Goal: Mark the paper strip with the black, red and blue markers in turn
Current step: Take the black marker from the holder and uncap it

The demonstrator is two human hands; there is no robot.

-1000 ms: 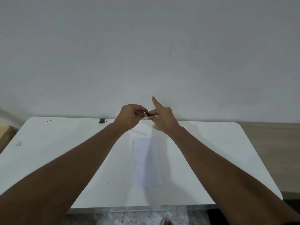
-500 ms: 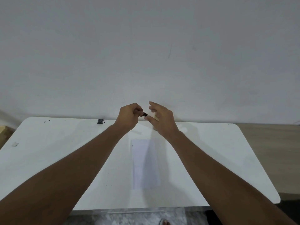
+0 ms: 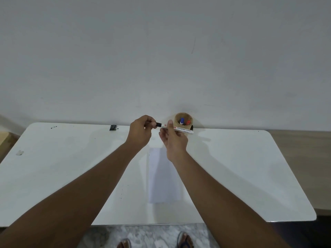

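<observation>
Since a moment ago, the hands have drawn apart: left hand (image 3: 141, 130) pinches the black cap (image 3: 158, 124), right hand (image 3: 174, 138) grips the marker (image 3: 179, 129) beyond the strip (image 3: 163, 183), which likely gets marked next.

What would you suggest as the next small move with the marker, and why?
Probably pull the cap fully off: the left hand pinches it at the end of the black marker held by the right hand, and the paper strip looks unmarked.

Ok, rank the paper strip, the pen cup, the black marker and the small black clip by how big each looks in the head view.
1. paper strip
2. black marker, partly hidden by the hands
3. pen cup, farther away, so unsure against the marker
4. black clip
</observation>
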